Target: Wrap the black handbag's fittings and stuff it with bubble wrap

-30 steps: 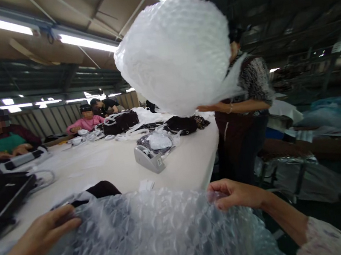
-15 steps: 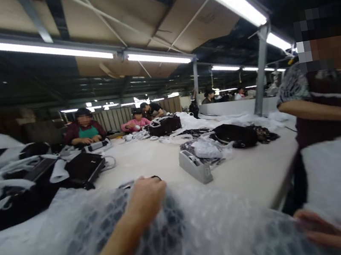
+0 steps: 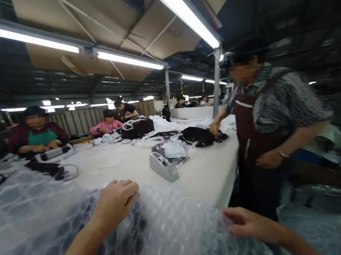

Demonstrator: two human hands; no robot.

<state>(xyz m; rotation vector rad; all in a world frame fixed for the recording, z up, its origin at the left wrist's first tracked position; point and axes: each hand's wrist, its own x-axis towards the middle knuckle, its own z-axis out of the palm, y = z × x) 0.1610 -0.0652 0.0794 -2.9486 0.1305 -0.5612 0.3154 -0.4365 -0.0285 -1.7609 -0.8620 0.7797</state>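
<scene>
A large sheet of bubble wrap (image 3: 173, 226) fills the lower part of the view, with something dark showing through it on the left. My left hand (image 3: 117, 200) is closed on the upper edge of the wrap, left of centre. Further right, my right hand (image 3: 245, 223) has its thumb and fingers pinched on the wrap's right edge. A grey tape dispenser (image 3: 163, 166) stands on the white table (image 3: 196, 188) beyond my hands. Behind it lies a clear plastic bundle (image 3: 174, 149).
Dark bags (image 3: 196, 135) and a brown bag (image 3: 137, 128) lie farther back, with white straps around them. A person in an apron (image 3: 248, 119) stands at the table's right edge, one hand on the goods. Other people sit across the table.
The view has turned right. My right hand has come up with the wrap's edge and shows more fully. The person at the right now reaches onto the table.
</scene>
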